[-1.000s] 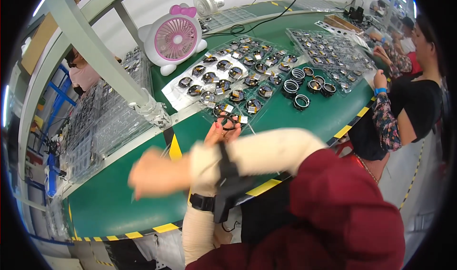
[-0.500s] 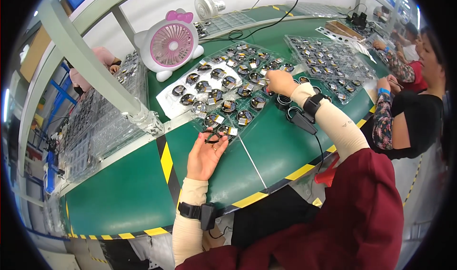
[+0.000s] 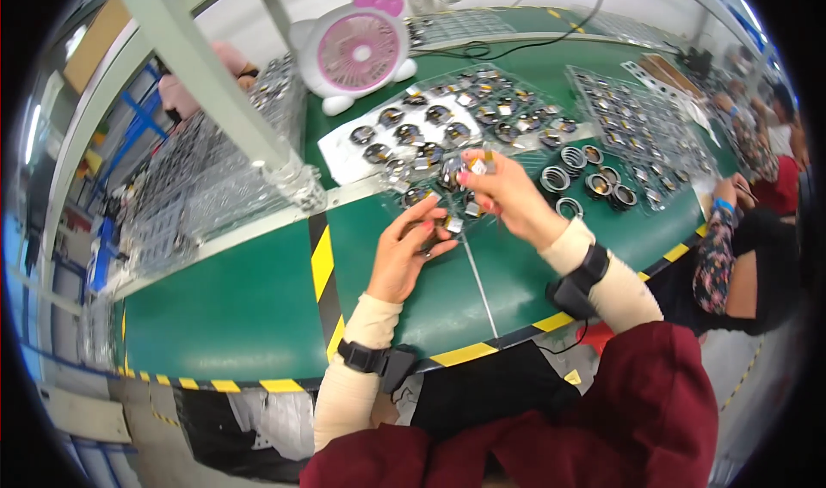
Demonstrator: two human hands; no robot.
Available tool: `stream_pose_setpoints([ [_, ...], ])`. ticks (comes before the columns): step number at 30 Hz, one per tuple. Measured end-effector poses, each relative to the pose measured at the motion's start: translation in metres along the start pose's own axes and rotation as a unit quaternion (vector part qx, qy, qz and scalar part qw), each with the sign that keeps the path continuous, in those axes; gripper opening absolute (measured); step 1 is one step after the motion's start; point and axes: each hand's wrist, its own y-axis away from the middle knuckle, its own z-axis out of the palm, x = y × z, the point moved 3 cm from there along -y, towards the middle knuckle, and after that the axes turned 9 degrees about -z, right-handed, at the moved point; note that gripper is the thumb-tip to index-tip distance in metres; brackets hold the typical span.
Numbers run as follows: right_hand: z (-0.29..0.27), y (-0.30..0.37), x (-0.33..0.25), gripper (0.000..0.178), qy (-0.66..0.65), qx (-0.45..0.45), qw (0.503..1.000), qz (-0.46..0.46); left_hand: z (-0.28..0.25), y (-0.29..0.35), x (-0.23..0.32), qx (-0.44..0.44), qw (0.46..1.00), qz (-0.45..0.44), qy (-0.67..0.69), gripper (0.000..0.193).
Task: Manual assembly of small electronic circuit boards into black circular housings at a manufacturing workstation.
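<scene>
My left hand [image 3: 404, 245] is above the near end of the clear tray, its fingers curled around a thin black ring that is mostly hidden by them. My right hand [image 3: 512, 197] is just to its right, thumb and fingers pinched on a small round electronic part [image 3: 476, 165] with a silver and yellow piece on it. Motion blurs this part somewhat. Beneath and beyond both hands, the clear plastic tray [image 3: 527, 97] bears several similar round dark parts with silver tabs. Some of these parts lie over a white sheet [image 3: 340, 154] at the left.
Several loose metallic and black rings [image 3: 555, 178] lie right of my right hand. Another filled tray [image 3: 624, 114] is beyond them. A white and pink fan [image 3: 360, 49] stands behind the sheet. A metal post [image 3: 202, 84] rises at left. Co-workers [image 3: 731, 256] sit at right.
My right hand has come back from the far part of the tray toward my left hand, now with a round part in it. My left hand has moved slightly right and up. The view has shifted.
</scene>
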Motion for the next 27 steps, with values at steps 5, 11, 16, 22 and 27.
stream_pose_setpoints([
  [5, 0.029, 0.017, 0.026, 0.040, 0.002, -0.033, 0.999, -0.026, -0.010, -0.001, -0.003, 0.055, 0.996, 0.032, -0.055, 0.024],
  [11, 0.028, 0.024, 0.032, 0.038, 0.028, -0.039, 0.999, -0.026, -0.012, 0.001, -0.002, 0.112, 0.986, 0.048, -0.111, 0.018],
  [16, 0.028, 0.029, 0.034, 0.036, 0.066, -0.034, 0.992, -0.107, -0.008, 0.001, -0.003, 0.101, 0.991, 0.036, -0.078, 0.018],
  [22, 0.028, 0.033, 0.032, 0.036, 0.171, -0.056, 0.979, -0.097, -0.012, 0.000, -0.005, 0.147, 0.975, 0.051, -0.159, 0.016],
  [27, 0.025, 0.025, 0.016, 0.027, 0.300, -0.050, 0.914, -0.269, -0.013, 0.001, -0.007, 0.152, 0.959, 0.087, -0.224, 0.015],
])
